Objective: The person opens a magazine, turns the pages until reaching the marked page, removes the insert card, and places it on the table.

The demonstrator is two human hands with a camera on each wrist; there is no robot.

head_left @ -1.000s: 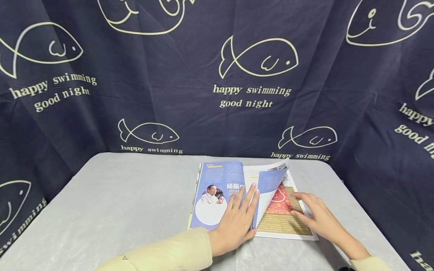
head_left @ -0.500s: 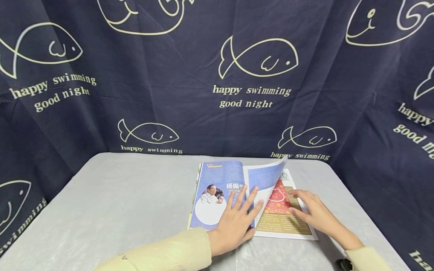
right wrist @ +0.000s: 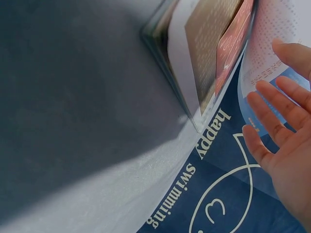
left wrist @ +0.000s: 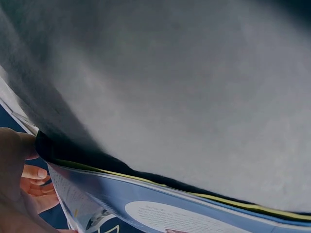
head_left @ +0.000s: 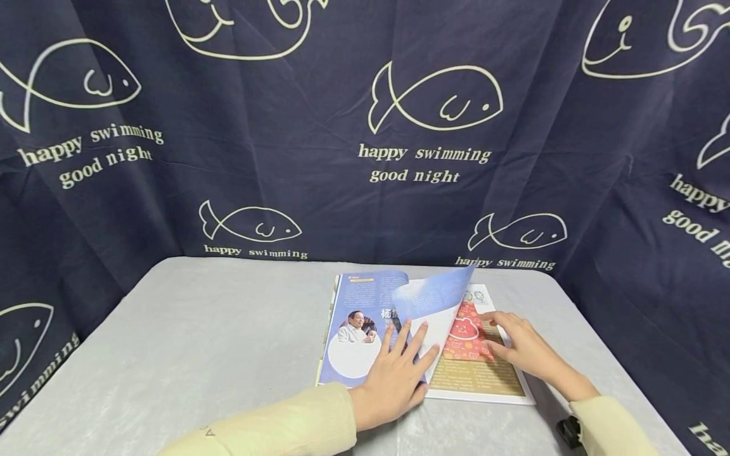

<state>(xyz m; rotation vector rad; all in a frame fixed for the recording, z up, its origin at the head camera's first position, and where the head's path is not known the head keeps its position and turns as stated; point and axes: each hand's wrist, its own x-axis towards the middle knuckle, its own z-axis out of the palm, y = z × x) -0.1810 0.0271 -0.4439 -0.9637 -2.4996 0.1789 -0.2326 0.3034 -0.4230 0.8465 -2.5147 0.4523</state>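
Note:
An open magazine (head_left: 353, 367) lies on the table, a page with a portrait photo on its left side. My left hand (head_left: 390, 386) rests spread over its middle, fingers straight. Beside those fingers a blue-and-white page (head_left: 430, 301) stands curled up, leaning left. A flat red envelope (head_left: 464, 329) with a bear outline lies on the brown-printed right page (head_left: 479, 380). My right hand (head_left: 527, 345) hovers at the envelope's right edge, thumb and fingers apart. In the right wrist view its fingers (right wrist: 267, 109) are loosely extended with nothing gripped. The left wrist view shows mostly tabletop.
The grey cloth-covered table (head_left: 228, 335) stretches to the left of the magazine. A dark blue curtain (head_left: 319, 158) with fish drawings and lettering hangs behind and at both sides. A black device (head_left: 569, 432) sits at the right cuff.
The raised page has swung further left, uncovering more of the red envelope. My right hand has shifted slightly left over the envelope's edge. My left hand has stayed nearly in place.

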